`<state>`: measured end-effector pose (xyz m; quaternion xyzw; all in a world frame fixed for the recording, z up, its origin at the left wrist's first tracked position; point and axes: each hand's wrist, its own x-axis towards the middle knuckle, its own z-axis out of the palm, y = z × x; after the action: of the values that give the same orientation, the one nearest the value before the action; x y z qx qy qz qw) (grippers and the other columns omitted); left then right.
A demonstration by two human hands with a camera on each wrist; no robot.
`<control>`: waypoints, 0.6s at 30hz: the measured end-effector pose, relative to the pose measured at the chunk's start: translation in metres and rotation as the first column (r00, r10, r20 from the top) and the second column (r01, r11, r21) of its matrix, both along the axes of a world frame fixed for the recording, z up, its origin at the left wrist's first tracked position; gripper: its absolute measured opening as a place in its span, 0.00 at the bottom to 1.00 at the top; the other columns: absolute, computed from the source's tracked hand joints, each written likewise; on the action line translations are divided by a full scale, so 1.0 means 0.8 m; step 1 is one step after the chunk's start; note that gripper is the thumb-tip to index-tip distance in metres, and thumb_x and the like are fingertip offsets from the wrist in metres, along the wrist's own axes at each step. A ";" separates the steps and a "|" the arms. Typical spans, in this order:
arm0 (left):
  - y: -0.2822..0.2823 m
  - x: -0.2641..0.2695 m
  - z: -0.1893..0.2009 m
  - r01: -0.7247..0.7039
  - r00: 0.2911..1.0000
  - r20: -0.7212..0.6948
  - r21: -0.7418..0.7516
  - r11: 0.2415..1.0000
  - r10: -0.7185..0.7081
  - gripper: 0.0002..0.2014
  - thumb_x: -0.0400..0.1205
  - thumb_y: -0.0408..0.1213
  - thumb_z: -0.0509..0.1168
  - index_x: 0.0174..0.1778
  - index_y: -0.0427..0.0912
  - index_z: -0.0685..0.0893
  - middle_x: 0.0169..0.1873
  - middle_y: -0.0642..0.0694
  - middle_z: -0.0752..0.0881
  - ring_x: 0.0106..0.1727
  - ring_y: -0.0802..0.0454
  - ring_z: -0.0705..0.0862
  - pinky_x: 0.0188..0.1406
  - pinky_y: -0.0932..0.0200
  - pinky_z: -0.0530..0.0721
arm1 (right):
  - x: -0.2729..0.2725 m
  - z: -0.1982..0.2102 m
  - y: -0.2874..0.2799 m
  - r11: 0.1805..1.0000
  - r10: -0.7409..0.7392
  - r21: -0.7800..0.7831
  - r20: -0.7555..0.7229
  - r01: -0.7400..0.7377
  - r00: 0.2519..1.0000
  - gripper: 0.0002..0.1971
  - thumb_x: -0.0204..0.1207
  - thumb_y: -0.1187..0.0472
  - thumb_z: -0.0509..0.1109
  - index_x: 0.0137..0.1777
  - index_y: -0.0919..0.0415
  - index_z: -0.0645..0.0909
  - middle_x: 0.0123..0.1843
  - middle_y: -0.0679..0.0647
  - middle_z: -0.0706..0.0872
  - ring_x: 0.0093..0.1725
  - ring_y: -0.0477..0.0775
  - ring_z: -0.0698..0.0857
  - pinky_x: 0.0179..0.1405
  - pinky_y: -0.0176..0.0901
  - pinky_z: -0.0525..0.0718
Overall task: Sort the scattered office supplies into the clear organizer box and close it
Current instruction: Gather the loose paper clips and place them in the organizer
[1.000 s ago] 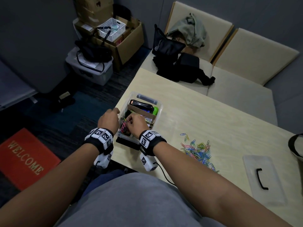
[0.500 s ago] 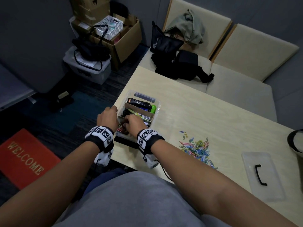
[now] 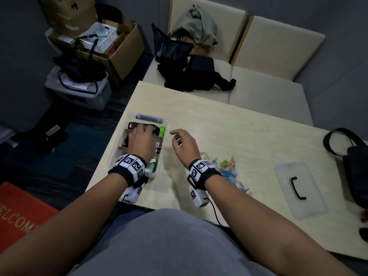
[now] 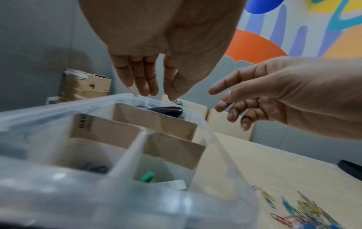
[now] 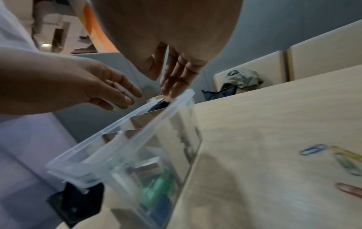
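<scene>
Office break-out booth. Evidence: pale wood-laminate table (image 3: 249,136); beige cushioned bench seating (image 3: 278,56) at 12 o'clock; grey partition walls; brown cardboard boxes (image 3: 119,50) and a white plastic mesh basket (image 3: 99,36) at 10 o'clock; red "WELCOME" doormat (image 3: 18,216) at 8 o'clock.
</scene>
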<state>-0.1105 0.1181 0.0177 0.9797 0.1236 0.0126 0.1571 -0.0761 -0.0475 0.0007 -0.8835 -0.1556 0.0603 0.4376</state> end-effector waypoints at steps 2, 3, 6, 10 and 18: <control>-0.027 0.011 -0.002 0.089 0.996 0.004 -0.015 0.996 -0.089 0.19 0.77 0.32 0.66 0.65 0.41 0.80 0.57 0.37 0.79 0.57 0.35 0.78 0.56 0.44 0.74 | 0.004 -0.007 -0.031 0.999 -0.040 -0.022 0.000 0.040 0.999 0.13 0.79 0.64 0.64 0.61 0.52 0.81 0.53 0.49 0.83 0.42 0.48 0.83 0.49 0.50 0.85; -0.040 0.016 -0.004 0.129 0.992 0.005 -0.026 0.991 -0.129 0.19 0.78 0.32 0.66 0.65 0.41 0.81 0.58 0.37 0.79 0.57 0.35 0.78 0.56 0.44 0.74 | 0.006 -0.011 -0.046 0.997 -0.057 -0.045 -0.006 0.057 0.998 0.14 0.78 0.63 0.64 0.61 0.52 0.81 0.53 0.49 0.82 0.42 0.48 0.83 0.50 0.50 0.85; -0.083 0.028 -0.013 0.245 0.969 -0.023 -0.060 0.968 -0.247 0.20 0.79 0.33 0.65 0.68 0.41 0.79 0.60 0.37 0.79 0.59 0.35 0.80 0.59 0.44 0.75 | 0.009 -0.023 -0.094 0.984 -0.124 -0.131 -0.033 0.118 0.992 0.14 0.79 0.63 0.64 0.62 0.53 0.81 0.55 0.50 0.81 0.47 0.48 0.84 0.51 0.51 0.85; -0.135 0.042 -0.029 0.357 0.924 -0.121 -0.062 0.932 -0.362 0.22 0.81 0.34 0.63 0.73 0.41 0.75 0.65 0.38 0.76 0.60 0.35 0.80 0.61 0.45 0.75 | 0.007 -0.042 -0.159 0.955 -0.180 -0.257 -0.091 0.151 0.979 0.15 0.80 0.63 0.64 0.66 0.56 0.80 0.61 0.54 0.80 0.57 0.51 0.84 0.59 0.51 0.83; -0.195 0.048 -0.091 0.495 0.803 -0.389 0.015 0.869 -0.451 0.25 0.83 0.39 0.63 0.75 0.38 0.68 0.72 0.37 0.70 0.65 0.37 0.78 0.62 0.45 0.76 | -0.007 -0.075 -0.260 0.896 -0.216 -0.426 -0.171 0.125 0.961 0.15 0.83 0.62 0.62 0.67 0.58 0.80 0.64 0.56 0.79 0.60 0.56 0.82 0.61 0.50 0.82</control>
<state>-0.0719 -0.0380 -0.0549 0.9709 -0.0984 -0.2060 0.0718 -0.0816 -0.2555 -0.0589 -0.9543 -0.0129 0.1474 0.2595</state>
